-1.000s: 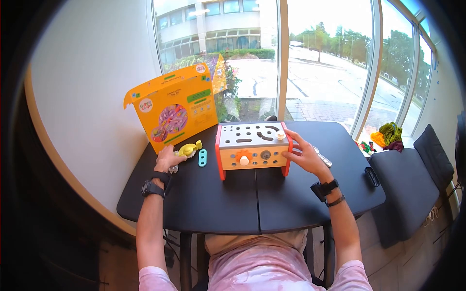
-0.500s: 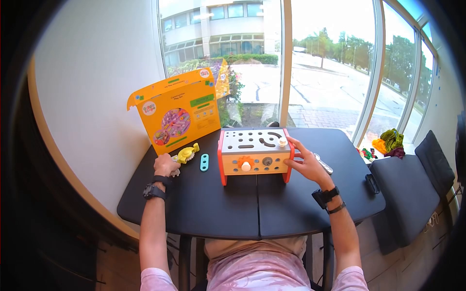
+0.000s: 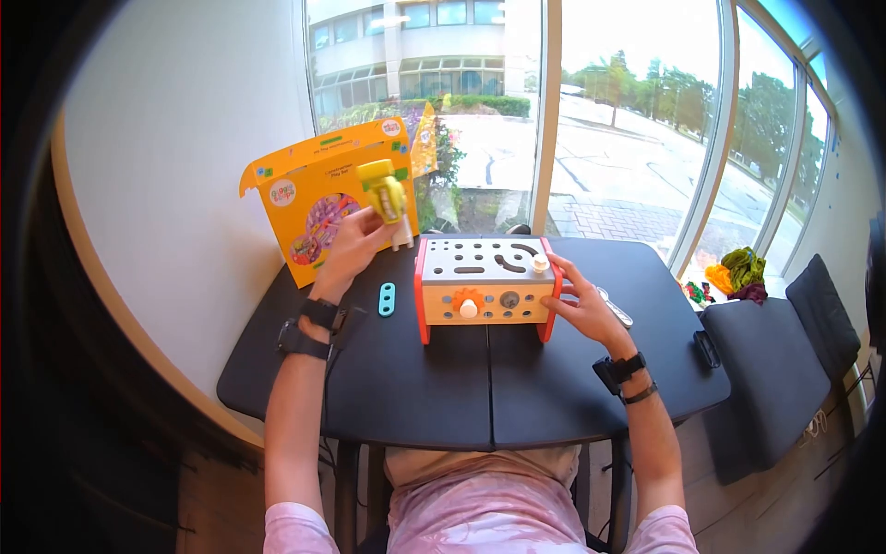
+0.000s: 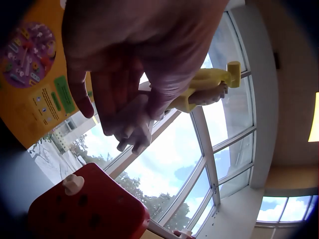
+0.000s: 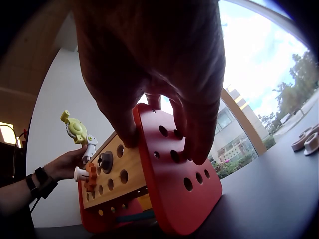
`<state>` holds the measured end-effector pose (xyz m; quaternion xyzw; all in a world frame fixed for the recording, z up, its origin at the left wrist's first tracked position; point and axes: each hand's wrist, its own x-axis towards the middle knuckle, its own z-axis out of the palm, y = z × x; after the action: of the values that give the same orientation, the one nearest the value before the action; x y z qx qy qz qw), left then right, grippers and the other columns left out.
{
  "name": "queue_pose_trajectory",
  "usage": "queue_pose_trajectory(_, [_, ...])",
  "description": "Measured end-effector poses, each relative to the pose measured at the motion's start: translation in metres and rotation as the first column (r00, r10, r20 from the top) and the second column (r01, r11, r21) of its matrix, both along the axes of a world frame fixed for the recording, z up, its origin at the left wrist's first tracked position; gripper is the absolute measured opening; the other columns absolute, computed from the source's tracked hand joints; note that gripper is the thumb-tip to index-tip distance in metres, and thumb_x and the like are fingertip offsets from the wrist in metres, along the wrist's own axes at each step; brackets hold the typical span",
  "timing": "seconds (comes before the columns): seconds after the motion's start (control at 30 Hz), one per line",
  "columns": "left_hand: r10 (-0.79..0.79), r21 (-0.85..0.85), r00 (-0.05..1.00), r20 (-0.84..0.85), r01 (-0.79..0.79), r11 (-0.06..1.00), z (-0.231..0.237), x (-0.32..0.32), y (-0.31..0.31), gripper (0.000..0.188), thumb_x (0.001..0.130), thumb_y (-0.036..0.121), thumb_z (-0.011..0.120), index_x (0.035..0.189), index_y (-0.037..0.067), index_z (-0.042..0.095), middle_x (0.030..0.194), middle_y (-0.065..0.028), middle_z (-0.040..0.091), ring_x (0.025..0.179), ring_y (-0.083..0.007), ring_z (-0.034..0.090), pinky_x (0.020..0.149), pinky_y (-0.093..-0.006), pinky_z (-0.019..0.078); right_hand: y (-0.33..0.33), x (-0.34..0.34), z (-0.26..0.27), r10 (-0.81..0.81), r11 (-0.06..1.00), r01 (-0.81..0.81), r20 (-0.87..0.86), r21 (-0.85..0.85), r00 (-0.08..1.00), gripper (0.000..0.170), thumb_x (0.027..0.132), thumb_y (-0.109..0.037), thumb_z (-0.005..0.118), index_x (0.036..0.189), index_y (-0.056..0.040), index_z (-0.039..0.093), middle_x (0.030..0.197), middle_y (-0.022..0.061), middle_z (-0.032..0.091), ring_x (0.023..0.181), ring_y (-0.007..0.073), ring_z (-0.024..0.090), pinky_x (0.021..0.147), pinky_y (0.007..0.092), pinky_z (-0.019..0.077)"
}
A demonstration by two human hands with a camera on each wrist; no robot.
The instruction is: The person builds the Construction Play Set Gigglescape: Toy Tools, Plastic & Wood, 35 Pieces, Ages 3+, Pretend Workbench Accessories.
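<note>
In the head view my left hand (image 3: 349,247) holds up a yellow-green toy piece (image 3: 386,196) in front of the orange box. Its white-grey pronged end (image 4: 135,124) sits between thumb and fingers in the left wrist view, with the yellow part (image 4: 207,82) jutting out past the thumb. My right hand (image 3: 589,312) grips the red end panel (image 5: 179,174) of a wooden toy workbench (image 3: 438,311), fingers on its outer face and thumb on the front side. On the workbench's front are an orange gear (image 3: 468,297) with a white peg and a grey screw head (image 3: 509,300).
An orange cardboard box (image 3: 295,171) stands at the back left of the black table (image 3: 397,388). A teal strip with holes (image 3: 387,300) lies left of the workbench. White pieces (image 3: 616,309) lie to its right, and a black object (image 3: 707,346) near the right edge.
My left hand has picked up the yellow-green toy piece from the table and raised it up and to the right. My right hand keeps its grip on the workbench.
</note>
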<state>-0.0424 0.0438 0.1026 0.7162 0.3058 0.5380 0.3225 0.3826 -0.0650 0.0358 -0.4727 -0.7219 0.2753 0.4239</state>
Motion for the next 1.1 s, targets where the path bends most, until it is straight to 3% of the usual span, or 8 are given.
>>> queue_pose_trajectory(0.17, [-0.108, 0.029, 0.99, -0.095, 0.111, 0.993, -0.012, 0.039, 0.035, 0.032, 0.11, 0.018, 0.075, 0.134, -0.003, 0.073, 0.119, -0.0068, 0.081, 0.11, -0.0113, 0.074, 0.095, -0.0288, 0.0587, 0.0, 0.0, 0.001, 0.007, 1.0, -0.007, -0.016, -0.015, 1.0, 0.083, 0.103, -0.02, 0.082, 0.173, -0.0231, 0.039, 0.162, 0.0194, 0.057, 0.142, 0.04, 0.064, 0.11, 0.0489, 0.0634])
queue_pose_trajectory(0.3, [-0.025, 0.026, 0.985, -0.173, 0.03, 0.999, -0.03, 0.052, 0.051, 0.031, 0.109, 0.015, 0.073, 0.135, -0.003, 0.072, 0.119, -0.0071, 0.081, 0.112, -0.0133, 0.076, 0.097, -0.0304, 0.0592, -0.002, -0.002, 0.005, 0.0, 1.0, 0.0, 0.002, -0.001, 1.0, 0.082, 0.104, -0.019, 0.081, 0.173, -0.0231, 0.039, 0.164, 0.0187, 0.056, 0.142, 0.04, 0.064, 0.11, 0.0482, 0.0633])
queue_pose_trajectory(0.43, [-0.058, 0.021, 0.992, -0.111, 0.061, 0.998, -0.031, 0.055, 0.047, 0.031, 0.11, 0.014, 0.071, 0.137, -0.002, 0.071, 0.119, -0.0072, 0.08, 0.112, -0.013, 0.076, 0.096, -0.0295, 0.0591, -0.001, 0.001, 0.001, 0.012, 1.0, -0.012, -0.007, 0.011, 1.0, 0.082, 0.104, -0.019, 0.081, 0.173, -0.0231, 0.038, 0.163, 0.0187, 0.056, 0.142, 0.0397, 0.064, 0.11, 0.0483, 0.0632])
queue_pose_trajectory(0.6, [-0.023, 0.03, 0.956, -0.291, 0.033, 0.999, -0.035, 0.046, 0.056, 0.03, 0.109, 0.016, 0.071, 0.132, -0.004, 0.072, 0.12, -0.0097, 0.08, 0.113, -0.0162, 0.076, 0.1, -0.0344, 0.059, -0.002, -0.001, 0.001, 0.015, 1.0, -0.014, -0.027, 0.011, 1.0, 0.082, 0.104, -0.019, 0.08, 0.174, -0.0233, 0.037, 0.163, 0.0198, 0.057, 0.143, 0.0401, 0.063, 0.111, 0.0485, 0.0626])
queue_pose_trajectory(1.1, [-0.031, 0.085, 0.963, -0.268, 0.056, 0.995, -0.042, 0.047, 0.059, 0.029, 0.107, 0.017, 0.074, 0.13, -0.001, 0.074, 0.117, -0.0094, 0.081, 0.11, -0.0189, 0.076, 0.097, -0.0356, 0.0593, 0.002, -0.002, -0.003, -0.001, 0.999, 0.001, 0.017, 0.045, 1.0, 0.079, 0.107, -0.022, 0.078, 0.174, -0.023, 0.037, 0.158, 0.0213, 0.061, 0.138, 0.0379, 0.067, 0.11, 0.0484, 0.0615])
